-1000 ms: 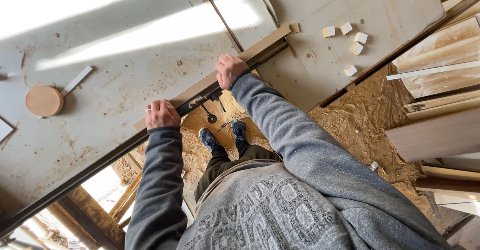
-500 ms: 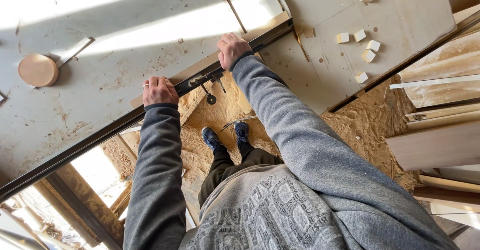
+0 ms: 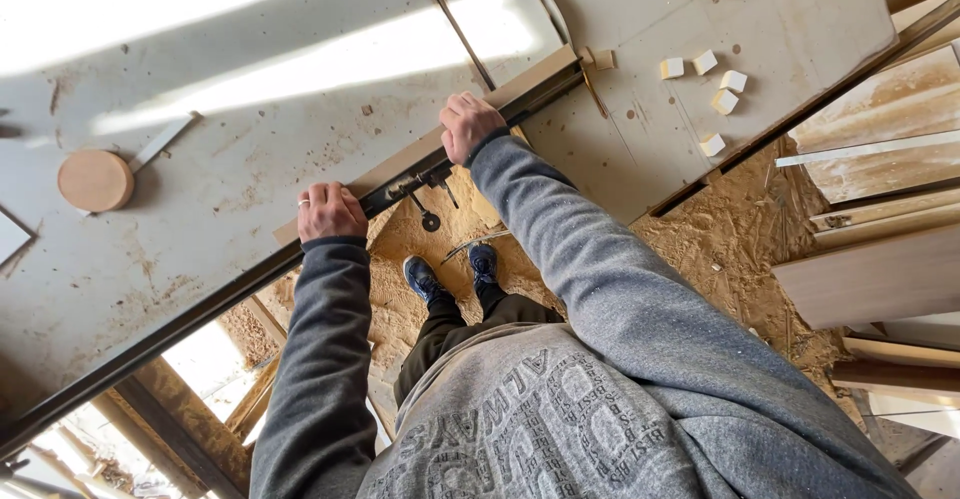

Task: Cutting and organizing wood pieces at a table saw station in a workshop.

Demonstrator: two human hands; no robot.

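Here your left hand and right hand both lay curled, fingers down, on a long wooden strip running along the worktable edge from eight o'clock to two o'clock. Small wooden blocks sat toward one o'clock, a round wooden disc at nine.

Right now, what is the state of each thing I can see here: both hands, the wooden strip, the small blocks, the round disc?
left hand: palm down, gripping the wooden strip
right hand: closed over the wooden strip's edge
wooden strip: lying flat along the table edge, held
table: dusty, partly sunlit
small wooden blocks: loose, scattered on the panel
round wooden disc: lying flat, untouched
floor: covered with sawdust
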